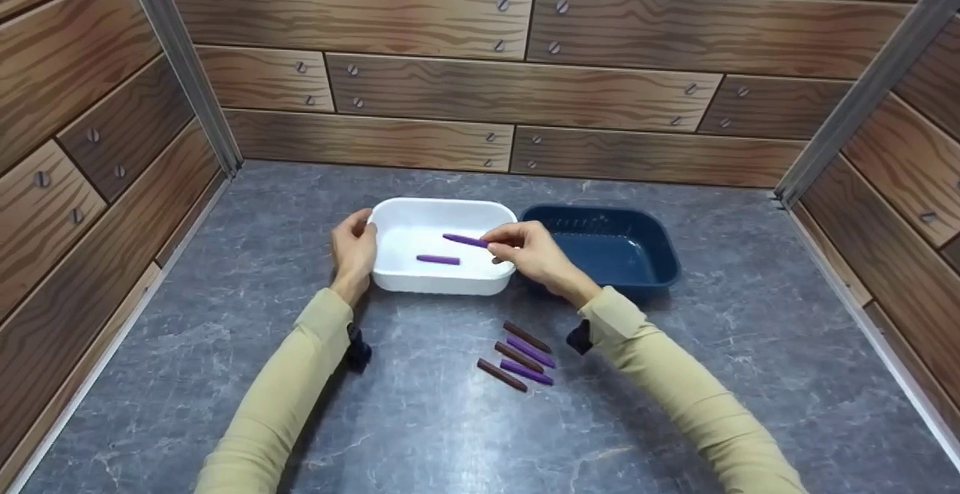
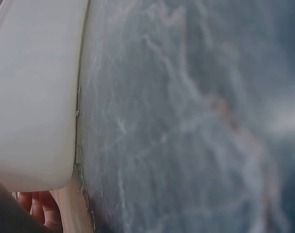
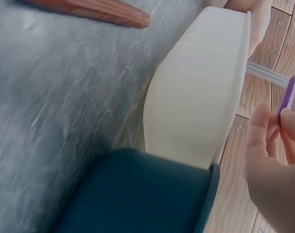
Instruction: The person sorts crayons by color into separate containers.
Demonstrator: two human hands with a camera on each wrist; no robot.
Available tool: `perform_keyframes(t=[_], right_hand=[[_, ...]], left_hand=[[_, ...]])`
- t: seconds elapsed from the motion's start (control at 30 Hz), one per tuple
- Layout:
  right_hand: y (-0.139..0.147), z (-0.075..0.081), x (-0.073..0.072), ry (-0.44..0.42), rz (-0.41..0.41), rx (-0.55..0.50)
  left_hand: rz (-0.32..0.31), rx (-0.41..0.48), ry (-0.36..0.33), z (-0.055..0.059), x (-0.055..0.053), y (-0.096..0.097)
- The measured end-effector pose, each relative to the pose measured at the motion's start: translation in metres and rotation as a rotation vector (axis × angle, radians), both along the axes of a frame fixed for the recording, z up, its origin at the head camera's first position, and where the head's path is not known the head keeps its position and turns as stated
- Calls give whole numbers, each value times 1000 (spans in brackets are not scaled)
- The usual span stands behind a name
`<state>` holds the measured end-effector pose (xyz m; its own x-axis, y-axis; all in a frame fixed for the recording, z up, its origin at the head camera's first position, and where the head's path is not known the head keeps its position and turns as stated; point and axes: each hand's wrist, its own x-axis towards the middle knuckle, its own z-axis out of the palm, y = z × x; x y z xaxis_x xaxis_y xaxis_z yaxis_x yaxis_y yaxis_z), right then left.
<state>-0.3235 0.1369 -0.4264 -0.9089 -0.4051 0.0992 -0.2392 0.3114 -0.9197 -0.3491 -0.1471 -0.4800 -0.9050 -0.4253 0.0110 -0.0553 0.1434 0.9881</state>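
Between the thumb and fingers of my right hand (image 1: 537, 255), a purple crayon (image 1: 463, 240) is pinched by one end. Its tapered tip points left over the white tub (image 1: 442, 284); the right wrist view shows the same purple crayon (image 3: 287, 94) above rim height. Another purple crayon (image 1: 438, 260) lies on the tub's floor. My left hand (image 1: 352, 250) holds the tub's left end, thumb at the rim and fingers along the outside. Part of those curled fingers (image 2: 43, 208) shows past the tub's end in the left wrist view.
A dark blue basket (image 1: 660, 284) stands right beside the white tub. In front, on the grey marbled table (image 1: 420, 419), lie brown crayons (image 1: 501, 375) and purple crayons (image 1: 527, 372) in a loose row. Wood-patterned walls (image 1: 435, 81) enclose the back and sides.
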Motion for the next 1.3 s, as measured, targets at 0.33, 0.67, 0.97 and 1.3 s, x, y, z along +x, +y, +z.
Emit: perform_keyframes(t=[0.33,0.67,0.97,1.3], right_hand=[[-20,-8,-12,-21,-21,-34],[-43,-14,-26,-57,-56,-31],[-54,-19,-40,-128,-111,28],[-57,-29,-53,-208,-110,135]], left_hand=[[-1,-8,-23,1,0,-1],[10,-5,-7,2,1,-1],[-12,1,-6,3,0,1],[-24,0,0,1,1,-1]])
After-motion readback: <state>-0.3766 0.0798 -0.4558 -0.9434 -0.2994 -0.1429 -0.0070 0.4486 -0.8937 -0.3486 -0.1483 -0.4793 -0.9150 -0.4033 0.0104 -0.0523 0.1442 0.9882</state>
